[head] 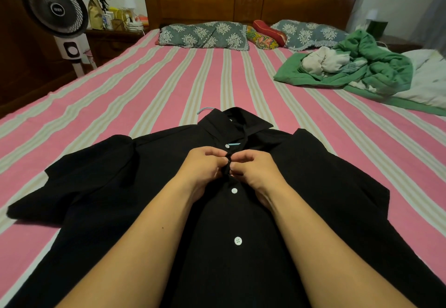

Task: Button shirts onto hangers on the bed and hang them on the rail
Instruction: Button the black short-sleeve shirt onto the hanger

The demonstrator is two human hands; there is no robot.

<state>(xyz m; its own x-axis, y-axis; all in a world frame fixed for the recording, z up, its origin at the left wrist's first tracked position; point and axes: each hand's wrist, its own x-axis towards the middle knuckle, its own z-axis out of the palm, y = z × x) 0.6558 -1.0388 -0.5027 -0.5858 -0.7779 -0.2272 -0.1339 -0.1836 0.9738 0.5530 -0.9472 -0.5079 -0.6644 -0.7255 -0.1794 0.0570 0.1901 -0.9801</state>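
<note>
A black short-sleeved shirt [313,187] lies front up on the pink striped bed [144,95], collar pointing away from me. A light blue hanger is inside it; its hook [204,109] sticks out past the collar and a blue sliver shows at the neck opening. White buttons run down the placket; two below my hands are fastened. My left hand [205,165] and my right hand [253,165] meet at the placket just under the top button, each pinching the fabric edge there. The button between my fingertips is mostly hidden.
A heap of green and white clothes [357,66] lies at the right side of the bed. Patterned pillows [205,34] line the wooden headboard. A standing fan [58,13] and a cluttered nightstand [115,34] stand at the far left.
</note>
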